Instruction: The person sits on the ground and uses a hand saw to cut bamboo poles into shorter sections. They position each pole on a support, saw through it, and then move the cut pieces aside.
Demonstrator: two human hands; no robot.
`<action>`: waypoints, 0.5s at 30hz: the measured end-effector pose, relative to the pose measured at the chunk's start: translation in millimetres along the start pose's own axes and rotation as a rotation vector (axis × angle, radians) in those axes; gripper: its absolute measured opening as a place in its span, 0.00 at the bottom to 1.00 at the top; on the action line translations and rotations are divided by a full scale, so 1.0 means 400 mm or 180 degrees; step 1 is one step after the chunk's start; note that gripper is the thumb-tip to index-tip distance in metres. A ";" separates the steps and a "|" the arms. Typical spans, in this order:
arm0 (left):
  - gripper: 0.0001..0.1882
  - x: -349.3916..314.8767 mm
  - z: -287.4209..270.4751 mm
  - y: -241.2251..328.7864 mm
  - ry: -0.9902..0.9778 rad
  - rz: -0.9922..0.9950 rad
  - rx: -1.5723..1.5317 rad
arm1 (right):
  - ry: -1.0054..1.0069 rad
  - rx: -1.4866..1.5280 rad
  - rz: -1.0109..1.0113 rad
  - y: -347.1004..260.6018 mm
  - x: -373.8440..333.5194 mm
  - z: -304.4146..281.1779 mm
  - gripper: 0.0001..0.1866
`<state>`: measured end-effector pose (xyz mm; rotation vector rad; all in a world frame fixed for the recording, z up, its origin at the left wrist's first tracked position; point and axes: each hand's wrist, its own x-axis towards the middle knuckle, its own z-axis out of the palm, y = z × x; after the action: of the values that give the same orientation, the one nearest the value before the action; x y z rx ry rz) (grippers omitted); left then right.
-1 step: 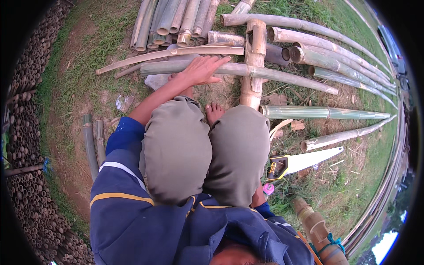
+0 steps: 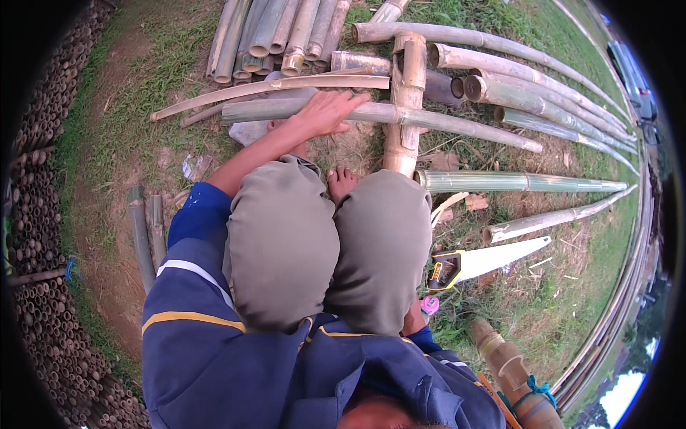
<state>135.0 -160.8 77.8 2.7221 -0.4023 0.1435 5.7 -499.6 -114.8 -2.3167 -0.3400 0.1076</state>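
Note:
My left hand (image 2: 330,113) lies on top of a greyish-green bamboo pole (image 2: 436,120), palm down with its fingers stretched out. The pole rests crosswise over an upright-looking notched bamboo post (image 2: 405,139) in front of my knees. Just beyond the hand runs a split bamboo strip (image 2: 268,87). A pale stone (image 2: 246,133) shows under the pole near my left wrist. Of my right arm only a bit of forearm (image 2: 414,319) is seen beside my right knee. The hand itself is hidden behind the knee.
A handsaw (image 2: 493,260) with a black and yellow handle lies on the right, near a pink tape measure (image 2: 429,305). Cut bamboo poles (image 2: 536,95) are spread at the far right. More are bundled ahead (image 2: 271,28), and a large bamboo stack (image 2: 46,322) lines the left.
The whole scene sits slightly further left in the picture. My left hand stays on the bamboo pole.

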 end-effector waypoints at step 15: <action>0.24 -0.037 0.093 -0.111 -0.0403 -0.0987 0.0354 | -0.0203 -0.0279 0.0046 -0.032 -0.011 0.052 0.17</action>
<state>135.7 -132.2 25.3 2.8710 -0.0023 -0.0940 -4.8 -477.9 -120.1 -2.4065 -0.3669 0.1773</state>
